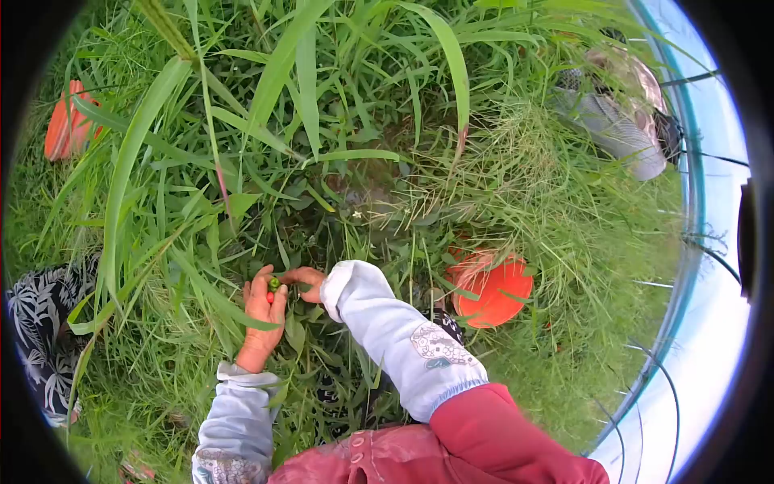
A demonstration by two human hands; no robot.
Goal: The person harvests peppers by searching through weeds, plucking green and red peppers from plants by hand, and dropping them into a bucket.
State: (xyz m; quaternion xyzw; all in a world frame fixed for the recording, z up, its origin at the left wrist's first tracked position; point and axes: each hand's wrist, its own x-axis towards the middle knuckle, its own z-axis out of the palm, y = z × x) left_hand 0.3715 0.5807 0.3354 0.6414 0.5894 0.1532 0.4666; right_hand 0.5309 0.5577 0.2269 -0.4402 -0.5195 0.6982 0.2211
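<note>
My left hand (261, 316) is cupped, palm up, with its fingers curled around a few small peppers. A red pepper (270, 298) and a green pepper (274, 284) show between the thumb and fingers. Just to the right, my right hand (306, 283) reaches in from its pale sleeve, fingers bent toward the left hand and close to the green pepper. Its fingertips are partly hidden, and I cannot make out what they grip. Leafy plants (298, 331) surround both hands.
An orange bucket (504, 294) lies tilted in the grass to the right. Another orange container (71, 125) is at the far left. Patterned cloth (48, 339) of another person shows at left, and a person in grey (617, 121) at upper right. White sheeting (709, 234) curves along the right side.
</note>
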